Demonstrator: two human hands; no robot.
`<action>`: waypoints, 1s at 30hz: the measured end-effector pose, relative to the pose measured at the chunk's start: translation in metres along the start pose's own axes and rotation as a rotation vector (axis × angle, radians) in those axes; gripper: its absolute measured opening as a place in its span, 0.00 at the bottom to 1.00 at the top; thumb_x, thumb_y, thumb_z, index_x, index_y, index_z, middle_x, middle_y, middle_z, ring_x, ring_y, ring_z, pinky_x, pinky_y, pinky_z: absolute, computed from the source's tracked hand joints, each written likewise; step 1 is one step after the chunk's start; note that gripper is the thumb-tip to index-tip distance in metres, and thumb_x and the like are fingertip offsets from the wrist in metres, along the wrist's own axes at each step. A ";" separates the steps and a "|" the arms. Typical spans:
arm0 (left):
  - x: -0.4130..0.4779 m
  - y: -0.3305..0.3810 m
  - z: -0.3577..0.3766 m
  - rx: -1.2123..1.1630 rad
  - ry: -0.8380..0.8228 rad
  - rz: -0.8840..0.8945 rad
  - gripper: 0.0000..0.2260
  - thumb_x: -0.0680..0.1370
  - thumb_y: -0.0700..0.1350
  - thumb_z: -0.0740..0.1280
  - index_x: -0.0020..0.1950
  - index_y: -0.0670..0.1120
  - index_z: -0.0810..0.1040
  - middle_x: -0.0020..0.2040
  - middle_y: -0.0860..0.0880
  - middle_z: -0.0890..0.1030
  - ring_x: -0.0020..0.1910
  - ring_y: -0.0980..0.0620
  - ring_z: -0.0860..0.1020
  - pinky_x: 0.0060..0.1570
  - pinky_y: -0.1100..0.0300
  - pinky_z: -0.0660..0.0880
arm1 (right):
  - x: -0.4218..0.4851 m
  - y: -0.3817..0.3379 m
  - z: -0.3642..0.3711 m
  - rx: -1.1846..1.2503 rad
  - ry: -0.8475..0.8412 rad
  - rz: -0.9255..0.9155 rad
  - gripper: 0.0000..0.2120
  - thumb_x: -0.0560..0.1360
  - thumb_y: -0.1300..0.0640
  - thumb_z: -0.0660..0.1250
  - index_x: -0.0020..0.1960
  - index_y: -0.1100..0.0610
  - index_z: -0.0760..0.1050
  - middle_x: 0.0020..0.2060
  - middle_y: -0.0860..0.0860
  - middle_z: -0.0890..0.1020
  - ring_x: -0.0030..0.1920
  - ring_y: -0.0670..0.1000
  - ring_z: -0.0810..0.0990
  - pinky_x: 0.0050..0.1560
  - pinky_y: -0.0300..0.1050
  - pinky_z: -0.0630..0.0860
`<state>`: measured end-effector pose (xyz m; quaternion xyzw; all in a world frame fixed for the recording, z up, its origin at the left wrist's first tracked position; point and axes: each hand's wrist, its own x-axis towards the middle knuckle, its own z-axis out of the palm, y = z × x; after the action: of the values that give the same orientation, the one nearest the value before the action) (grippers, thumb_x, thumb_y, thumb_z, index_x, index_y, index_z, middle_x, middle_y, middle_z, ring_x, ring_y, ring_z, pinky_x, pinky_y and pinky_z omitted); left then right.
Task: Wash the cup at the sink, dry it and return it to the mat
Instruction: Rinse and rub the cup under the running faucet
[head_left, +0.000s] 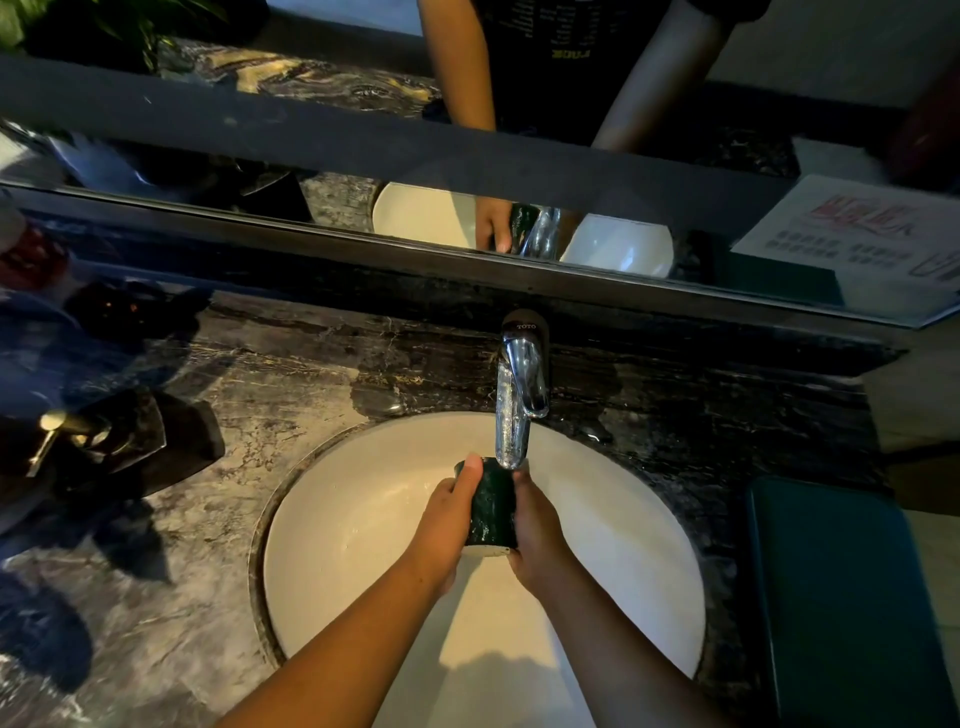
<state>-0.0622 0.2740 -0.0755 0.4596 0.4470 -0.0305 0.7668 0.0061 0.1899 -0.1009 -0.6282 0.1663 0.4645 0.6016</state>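
Note:
A dark green cup (492, 506) is held over the white round sink (353, 519), tilted with its mouth pointing away from me, just under the spout of the chrome tap (517, 395). My left hand (447, 525) grips its left side, thumb lying along the cup up to the rim. My right hand (535, 525) clasps the right side. The cup's pale base faces me. A dark teal mat (841, 597) lies flat on the counter at the right.
The dark marble counter (208, 493) surrounds the sink. A black dispenser with a gold pump (93, 441) stands at the left. A mirror (467, 104) runs along the back, with a printed sheet (872, 234) at the far right.

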 end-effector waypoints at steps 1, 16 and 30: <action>-0.001 -0.002 -0.001 -0.042 -0.015 -0.019 0.25 0.81 0.64 0.57 0.61 0.47 0.82 0.55 0.39 0.86 0.56 0.40 0.84 0.58 0.44 0.81 | -0.001 -0.001 0.001 -0.016 0.000 -0.003 0.19 0.85 0.43 0.55 0.60 0.51 0.81 0.55 0.57 0.86 0.57 0.58 0.85 0.63 0.60 0.79; 0.003 0.001 0.012 0.260 0.222 0.086 0.26 0.85 0.58 0.53 0.48 0.38 0.80 0.45 0.37 0.83 0.44 0.40 0.82 0.53 0.43 0.79 | -0.007 -0.001 0.012 -0.396 0.079 -0.228 0.17 0.83 0.44 0.60 0.67 0.52 0.71 0.58 0.54 0.81 0.58 0.55 0.81 0.63 0.61 0.78; 0.001 -0.006 -0.003 -0.143 0.018 -0.030 0.25 0.83 0.62 0.56 0.62 0.45 0.82 0.55 0.37 0.86 0.56 0.39 0.84 0.53 0.45 0.82 | -0.002 0.003 -0.002 0.015 -0.032 -0.028 0.17 0.86 0.47 0.56 0.62 0.52 0.79 0.52 0.53 0.88 0.57 0.55 0.85 0.58 0.55 0.81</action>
<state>-0.0659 0.2729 -0.0806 0.3971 0.4618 -0.0055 0.7931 0.0040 0.1865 -0.1017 -0.6185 0.1515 0.4648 0.6152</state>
